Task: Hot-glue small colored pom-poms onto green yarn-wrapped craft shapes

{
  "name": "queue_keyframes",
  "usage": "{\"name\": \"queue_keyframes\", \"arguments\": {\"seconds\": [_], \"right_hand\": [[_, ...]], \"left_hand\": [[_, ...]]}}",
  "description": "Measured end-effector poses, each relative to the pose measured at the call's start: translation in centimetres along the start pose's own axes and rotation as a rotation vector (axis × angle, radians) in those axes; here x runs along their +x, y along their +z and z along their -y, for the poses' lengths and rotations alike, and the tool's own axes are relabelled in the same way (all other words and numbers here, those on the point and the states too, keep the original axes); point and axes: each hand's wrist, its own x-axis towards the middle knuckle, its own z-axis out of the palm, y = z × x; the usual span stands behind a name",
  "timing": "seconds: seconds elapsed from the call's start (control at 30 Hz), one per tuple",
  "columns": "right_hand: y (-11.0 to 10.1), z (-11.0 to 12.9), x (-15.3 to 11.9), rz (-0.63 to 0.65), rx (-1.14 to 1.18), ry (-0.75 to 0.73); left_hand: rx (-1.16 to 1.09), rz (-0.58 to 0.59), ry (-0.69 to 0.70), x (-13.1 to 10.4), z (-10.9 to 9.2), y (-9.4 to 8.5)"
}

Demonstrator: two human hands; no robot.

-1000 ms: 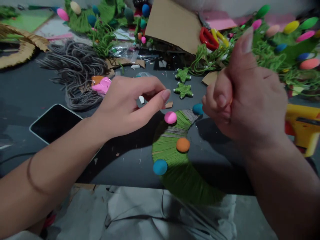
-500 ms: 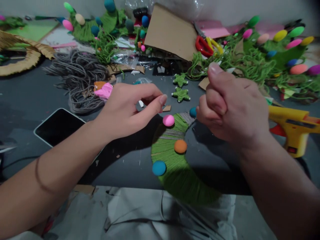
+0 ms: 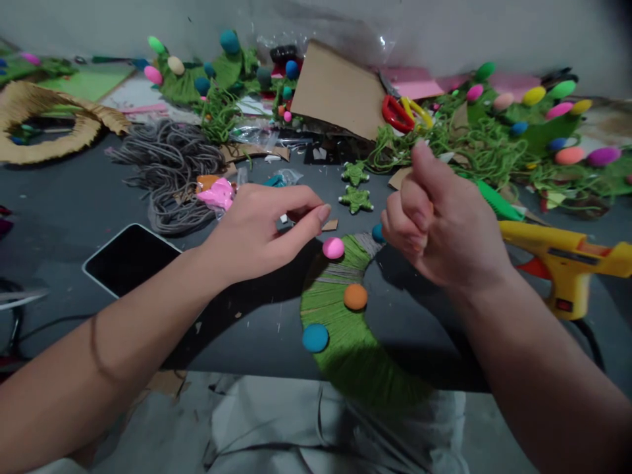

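Note:
A green yarn-wrapped ring (image 3: 345,322) lies at the table's front edge, partly over it, with a pink ball (image 3: 333,248), an orange ball (image 3: 355,297) and a blue ball (image 3: 315,338) on it. My left hand (image 3: 276,230) hovers just left of the ring's top, thumb and forefinger pinched together; anything between them is too small to make out. My right hand (image 3: 439,224) is curled closed above the ring's right side, and a sliver of orange shows between its fingers. Another blue ball (image 3: 378,232) is partly hidden beside it.
Two green stars (image 3: 355,199) lie beyond the ring. A yellow glue gun (image 3: 567,257) is at the right, a phone (image 3: 131,260) at the left. Behind are grey yarn (image 3: 172,164), cardboard (image 3: 338,89), red-handled scissors (image 3: 397,113) and green yarn (image 3: 494,148).
The view has shifted, so most table items appear slightly lower. My right hand has turned a little and sits further left in view. My left hand keeps its pinch.

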Motion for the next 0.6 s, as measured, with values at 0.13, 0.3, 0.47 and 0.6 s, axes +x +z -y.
{"name": "queue_keyframes", "arguments": {"seconds": [0.13, 0.3, 0.47, 0.6], "right_hand": [[-0.10, 0.46, 0.07, 0.121, 0.090, -0.038], [0.08, 0.80, -0.22, 0.108, 0.172, 0.071], [-0.38, 0.75, 0.16, 0.036, 0.104, 0.045], [-0.37, 0.82, 0.20, 0.005, 0.120, 0.034]], "left_hand": [[0.004, -0.004, -0.008, 0.04, 0.03, -0.05], [-0.007, 0.012, -0.028, 0.09, 0.04, 0.02], [-0.031, 0.017, -0.036, 0.13, -0.24, -0.08], [-0.035, 0.040, -0.053, 0.22, -0.36, -0.11]]}}
